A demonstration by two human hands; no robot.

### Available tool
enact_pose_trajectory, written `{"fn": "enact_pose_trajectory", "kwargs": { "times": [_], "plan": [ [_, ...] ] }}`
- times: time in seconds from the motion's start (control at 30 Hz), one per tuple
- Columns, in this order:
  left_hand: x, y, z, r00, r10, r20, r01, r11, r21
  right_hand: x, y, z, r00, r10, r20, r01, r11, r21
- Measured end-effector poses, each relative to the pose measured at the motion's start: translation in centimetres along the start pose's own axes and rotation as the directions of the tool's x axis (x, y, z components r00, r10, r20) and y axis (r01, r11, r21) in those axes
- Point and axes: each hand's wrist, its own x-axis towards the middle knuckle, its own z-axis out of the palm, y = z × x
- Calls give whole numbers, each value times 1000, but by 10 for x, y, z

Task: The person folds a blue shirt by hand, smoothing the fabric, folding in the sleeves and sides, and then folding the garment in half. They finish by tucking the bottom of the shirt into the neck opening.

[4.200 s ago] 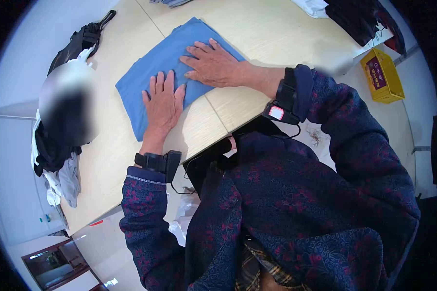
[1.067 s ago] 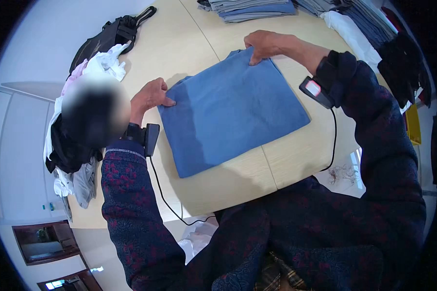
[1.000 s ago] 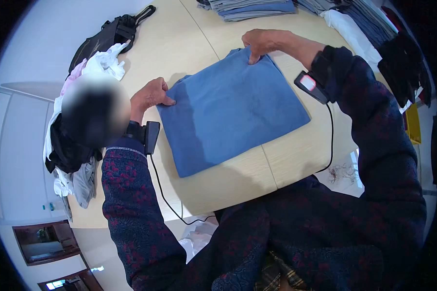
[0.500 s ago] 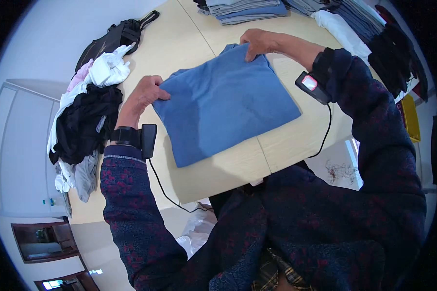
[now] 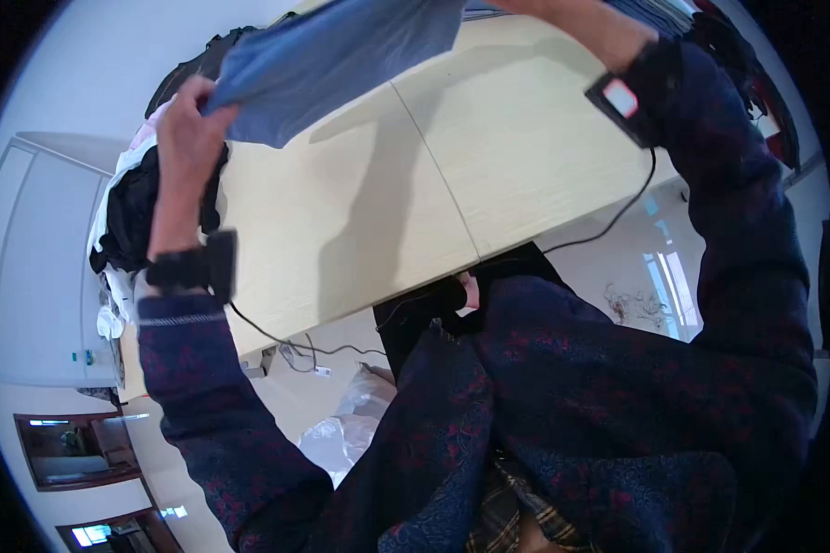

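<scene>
A blue folded garment hangs in the air above the far part of the table, its lower edge drooping and its top cut off by the view's upper edge. My left hand is closed on its left end, thumb along the cloth. At the top edge my right hand shows only in part, close to the garment's raised right end. Its fingertips lie outside the view, but the cloth is held up on that side. Both wrists wear black bands with small devices and cables.
The pale table has a seam across it. Black clothes and white ones are heaped at its left edge, with a black bag behind. Folded clothes lie at the far right. White plastic bags stand on the floor below.
The blue garment has left the tabletop and moved up and away, toward the top edge. Both hands have travelled with it, the left also shifting left, the right partly out of view.
</scene>
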Motion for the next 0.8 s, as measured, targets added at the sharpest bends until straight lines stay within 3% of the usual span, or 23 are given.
{"fn": "enact_pose_trajectory", "kwargs": {
  "times": [0.03, 0.1, 0.13, 0.2, 0.23, 0.3, 0.5, 0.6, 0.7, 0.8],
  "plan": [
    [-21, -2, 11, 986, 149, -70, -145, 987, 71, -17, 4, 10, 976, -194, -96, 192, 981, -28],
    [-74, 11, 36, 951, 274, -146, -260, 959, 110, -81, -2, 34, 991, -84, -105, 74, 993, -92],
    [-102, 17, 49, 942, 325, -78, -311, 938, 155, -108, -19, 40, 999, -4, 32, 5, 999, -37],
    [-152, 33, 67, 951, 286, 119, -297, 951, 84, -164, -32, 59, 949, -36, 314, 42, 999, -15],
    [-175, 39, 72, 941, 274, 198, -286, 957, 37, -189, -35, 68, 914, -168, 369, 159, 986, 55],
    [-201, 49, 76, 946, 250, 206, -264, 964, 43, -210, -51, 68, 942, -83, 324, 62, 995, 76],
    [-210, 67, 52, 954, 38, 298, -54, 997, 48, -214, -50, 53, 981, -31, 192, 22, 998, 53],
    [-214, 76, 50, 915, 56, 400, -67, 998, 13, -221, -46, 51, 932, -51, 359, -1, 990, 143],
    [-214, 82, 49, 915, 18, 402, -32, 999, 29, -223, -43, 50, 969, 131, 211, -204, 904, 376],
    [-203, 97, 50, 943, 41, 331, -31, 999, -34, -218, -41, 41, 778, 494, 387, -627, 577, 524]
  ]
}}
